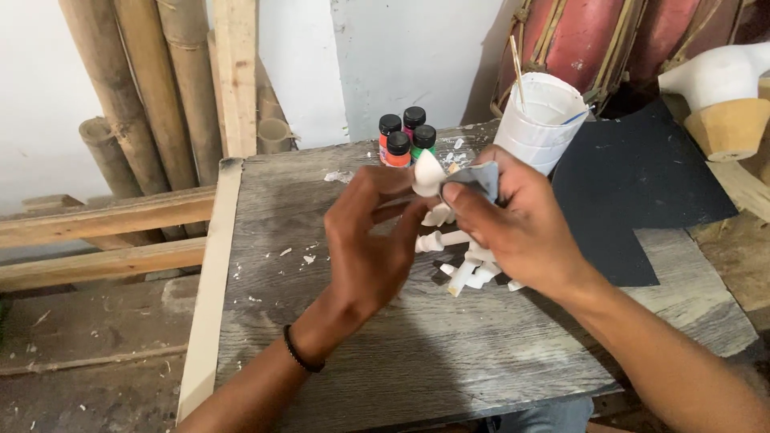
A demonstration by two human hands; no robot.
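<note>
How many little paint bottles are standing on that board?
4 paint bottles, clustered at the board's far edge, just beyond the left hand: two behind, two in front. More could be hidden behind the hands.

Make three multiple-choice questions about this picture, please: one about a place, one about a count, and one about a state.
1. Where do the small paint bottles stand?
A. At the far edge of the board, left of the white cup
B. On the black sheet
C. On the floor by the bamboo

2. How many paint bottles with black caps can be seen?
A. Two
B. Four
C. Six

3. What is the right hand doing?
A. Resting flat and empty on the board
B. Pinching a small grey piece against the white carved figure
C. Holding a brush in the cup

Answers:
1 A: the bottles stand on the wooden board beside the white cup.
2 B: four black caps show.
3 B: the grey piece lies under the thumb, on the white carved figure, which the left hand also grips.
</note>
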